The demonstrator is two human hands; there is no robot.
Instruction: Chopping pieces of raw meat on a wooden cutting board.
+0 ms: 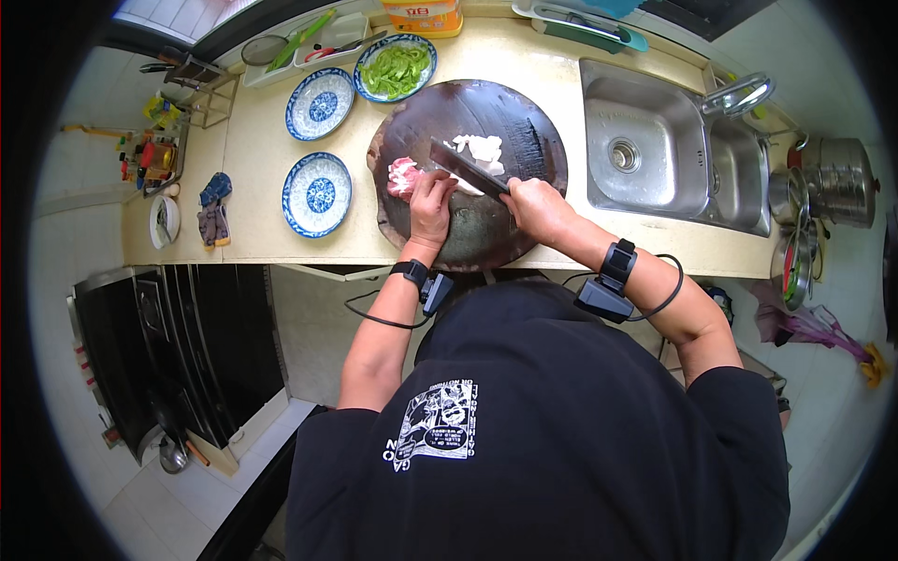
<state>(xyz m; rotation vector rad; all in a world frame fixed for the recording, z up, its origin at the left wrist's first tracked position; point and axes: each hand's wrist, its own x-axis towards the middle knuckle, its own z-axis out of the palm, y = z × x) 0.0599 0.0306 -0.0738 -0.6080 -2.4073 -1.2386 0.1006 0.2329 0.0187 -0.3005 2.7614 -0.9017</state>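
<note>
A round, dark wooden chopping block (477, 235) stands on the counter before me. My right hand (539, 209) grips the handle of a cleaver (468, 168), whose dark blade points to the upper left across the block. With fingers bunched close to the blade, my left hand (429, 207) holds a piece of raw meat, its pink part (403, 178) showing to the left. A pale strip (466, 187) lies along the blade's near side, partly hidden by it. Beyond the blade is a small heap of cut white fat (484, 149).
Two blue-and-white plates (337, 116) (337, 214) stand left of the block; a third plate (363, 77) holds sliced green vegetable (397, 71). To the right is a steel double sink (603, 189) with a faucet (744, 98). A white tray (347, 31) holds red-handled scissors (319, 53).
</note>
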